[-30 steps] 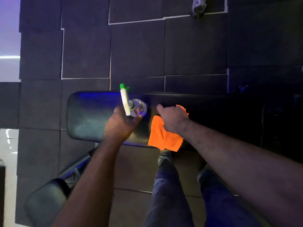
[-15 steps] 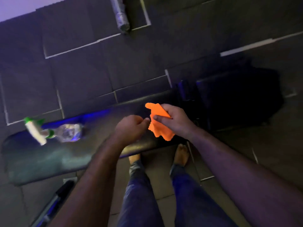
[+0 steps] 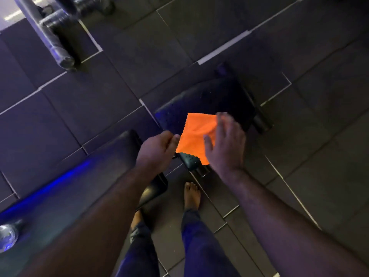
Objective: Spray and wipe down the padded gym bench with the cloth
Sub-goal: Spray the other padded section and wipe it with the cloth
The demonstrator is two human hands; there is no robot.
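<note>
While our left hand [image 3: 157, 150] pinches the near-left edge of the orange cloth [image 3: 196, 134] between thumb and curled fingers, our right hand [image 3: 225, 144] hovers over the cloth's right side with its fingers spread and somewhat blurred; we cannot tell whether the palm actually presses the fabric or only floats just above it. We see the cloth opened out nearly flat, its scalloped edge showing along the left, lying across the small black seat pad [image 3: 209, 98] of the gym bench, with its near corner draped toward the pad's front edge. To the left of that pad, across a narrow gap, the long padded backrest [image 3: 83, 180] runs down toward the lower left, catching a blue glow along its far edge. At the far lower-left corner we make out the clear body of the spray bottle [image 3: 8, 236] lying on the backrest, well apart from both hands. Beneath us, our bare feet [image 3: 192, 196] stand on the dark floor tiles [image 3: 319, 156], beside the bench frame. Beyond the bench, at upper left, a wrapped metal bar [image 3: 50, 37] rests on the floor.
</note>
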